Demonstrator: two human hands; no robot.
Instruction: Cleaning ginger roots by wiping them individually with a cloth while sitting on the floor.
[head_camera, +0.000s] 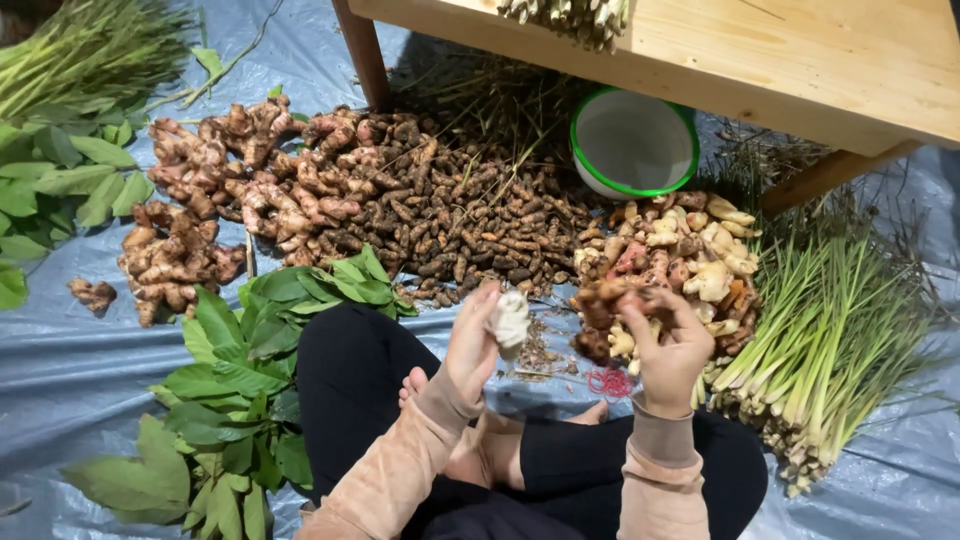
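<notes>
- Left hand (472, 345) pinches a pale root piece (511, 318) over the lap.
- Right hand (668, 350) clutches a knobbly ginger chunk (612, 297) (near the right pile (690, 255)).
- Looks mid-sorting; next needs a steady twist, I'd guess.

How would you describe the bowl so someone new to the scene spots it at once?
Start at the pale wooden table along the top right. Just under its front edge, on the blue tarp behind the heap of small brown roots, a round bowl lies tilted toward the camera. It is the only manufactured item among the produce: white inside with a bright green rim.
</notes>
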